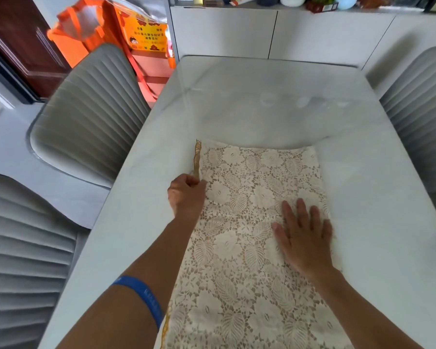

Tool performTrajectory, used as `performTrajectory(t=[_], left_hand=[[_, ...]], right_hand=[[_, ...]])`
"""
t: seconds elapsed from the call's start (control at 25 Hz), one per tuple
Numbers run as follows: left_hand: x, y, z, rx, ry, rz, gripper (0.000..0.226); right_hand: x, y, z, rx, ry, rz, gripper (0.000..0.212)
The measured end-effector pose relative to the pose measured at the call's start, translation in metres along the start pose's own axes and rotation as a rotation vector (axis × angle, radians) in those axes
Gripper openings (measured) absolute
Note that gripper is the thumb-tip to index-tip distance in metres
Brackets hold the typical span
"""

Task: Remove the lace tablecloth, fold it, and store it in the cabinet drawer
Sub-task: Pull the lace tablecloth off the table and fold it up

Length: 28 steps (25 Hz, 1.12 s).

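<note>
The cream lace tablecloth (242,222) lies folded into a long strip on the white table (262,104), running from the near edge toward the middle. A gold trim shows along its left edge. My left hand (186,193) pinches that left edge with curled fingers. Flat on the lace near the strip's right edge, my right hand (303,238) presses down with straight fingers. A white cabinet (237,31) stands beyond the far end of the table; its fronts are closed.
Grey ribbed chairs stand at the left (91,122), near left (23,260) and right (420,117) of the table. Orange bags (93,28) sit on the floor at the back left. Bottles and jars crowd the cabinet top (312,1).
</note>
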<state>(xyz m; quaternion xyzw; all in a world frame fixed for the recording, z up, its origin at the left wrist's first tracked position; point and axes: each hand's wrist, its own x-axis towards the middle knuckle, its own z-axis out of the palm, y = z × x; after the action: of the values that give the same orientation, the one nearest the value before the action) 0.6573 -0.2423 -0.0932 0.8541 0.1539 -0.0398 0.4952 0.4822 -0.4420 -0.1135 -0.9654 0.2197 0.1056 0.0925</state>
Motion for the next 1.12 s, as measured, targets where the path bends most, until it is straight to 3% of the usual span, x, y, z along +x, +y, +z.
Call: performTrajectory(t=[0.12,0.2,0.32,0.44,0.6,0.68,0.76,1.0,1.12], left_hand=[[0.007,0.006,-0.002,0.111,-0.011,-0.026,0.009],[0.012,0.008,-0.001,0.170,-0.039,-0.028,0.009],[0.011,0.003,-0.001,0.179,-0.022,0.067,0.017],[0.009,0.000,0.001,0.199,-0.065,0.124,0.037],[0.011,0.011,0.003,0.283,-0.150,0.099,0.014],[0.004,0.014,0.008,0.161,-0.263,0.134,0.027],[0.000,0.015,0.012,0.111,-0.321,0.118,0.025],[0.003,0.025,0.019,0.151,-0.249,0.080,0.006],[-0.007,0.016,0.019,0.057,-0.091,0.104,0.032]], right_hand=[[0.005,0.004,-0.014,0.098,0.240,0.073,0.052],[0.017,0.017,-0.024,0.328,0.358,0.269,0.043],[0.038,0.041,-0.041,0.770,0.301,0.515,0.036],[0.051,0.059,-0.054,0.966,0.111,0.530,0.010],[0.053,0.067,-0.057,0.982,-0.034,0.472,0.013],[0.052,0.075,-0.058,0.973,-0.049,0.468,0.011],[0.050,0.079,-0.059,0.958,-0.048,0.469,0.012],[0.049,0.079,-0.060,0.912,-0.023,0.471,0.012],[0.051,0.083,-0.057,0.930,-0.004,0.472,0.008]])
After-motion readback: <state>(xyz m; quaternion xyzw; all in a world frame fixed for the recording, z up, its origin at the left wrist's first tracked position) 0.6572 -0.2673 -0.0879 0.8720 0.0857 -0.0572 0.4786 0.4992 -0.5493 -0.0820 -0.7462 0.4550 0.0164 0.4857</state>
